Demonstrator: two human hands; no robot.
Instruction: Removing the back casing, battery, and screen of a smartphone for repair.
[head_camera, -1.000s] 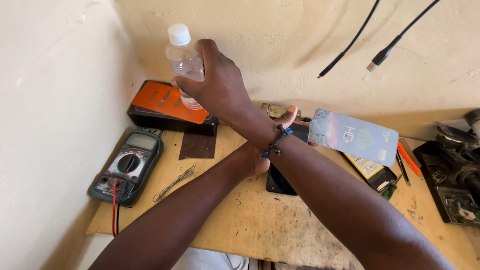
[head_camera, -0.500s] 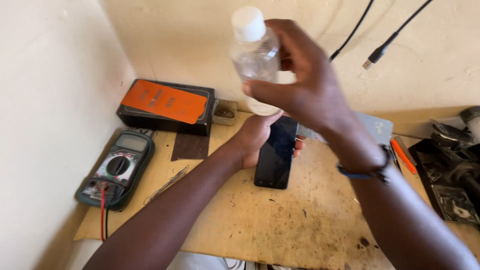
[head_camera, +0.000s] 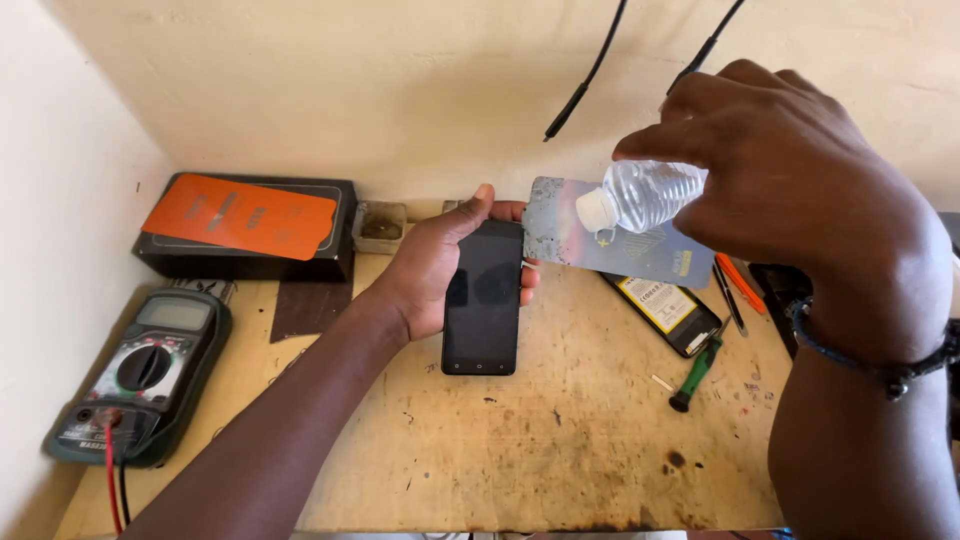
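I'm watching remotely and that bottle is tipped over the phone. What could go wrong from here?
1. The right hand holds the clear bottle tilted, white cap toward the black phone; if the cap is loose, liquid could land on the phone.
2. A spill could also reach the battery and the multimeter on the wooden bench.
3. The left hand grips the phone by one edge only, so it may slip.

Black phone (head_camera: 482, 300), clear white-capped bottle (head_camera: 640, 197)
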